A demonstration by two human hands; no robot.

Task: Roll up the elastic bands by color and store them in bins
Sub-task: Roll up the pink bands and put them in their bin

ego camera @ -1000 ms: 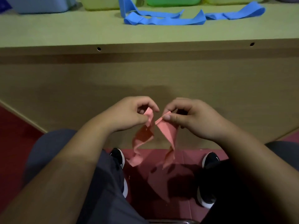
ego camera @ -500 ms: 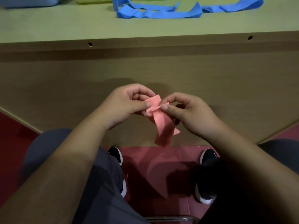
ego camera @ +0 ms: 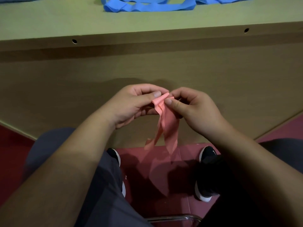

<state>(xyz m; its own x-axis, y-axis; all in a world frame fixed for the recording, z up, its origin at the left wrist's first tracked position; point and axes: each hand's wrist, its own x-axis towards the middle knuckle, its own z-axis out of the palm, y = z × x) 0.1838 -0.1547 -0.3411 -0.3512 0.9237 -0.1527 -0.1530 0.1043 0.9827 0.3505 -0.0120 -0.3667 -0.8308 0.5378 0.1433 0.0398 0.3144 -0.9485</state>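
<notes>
A pink elastic band (ego camera: 167, 126) hangs in front of my lap, below the table's edge. My left hand (ego camera: 136, 104) pinches its folded top end between thumb and fingers. My right hand (ego camera: 191, 108) pinches the same end from the other side, thumb on top. The band's two loose tails dangle down toward the floor between my knees. A long blue elastic band (ego camera: 147, 5) lies unrolled on the tabletop at the far side. The bins are out of view apart from slivers at the top edge.
The pale green tabletop (ego camera: 49, 23) runs across the top, with its brown front panel (ego camera: 147, 71) facing me. My two black shoes (ego camera: 206, 156) stand on the red floor. A chair's metal rim (ego camera: 173, 217) shows at the bottom.
My hands came together, joining the two ends of the pink band, and now pinch one bunched top end. The view has tipped downward, so the bins have slid out of the frame.
</notes>
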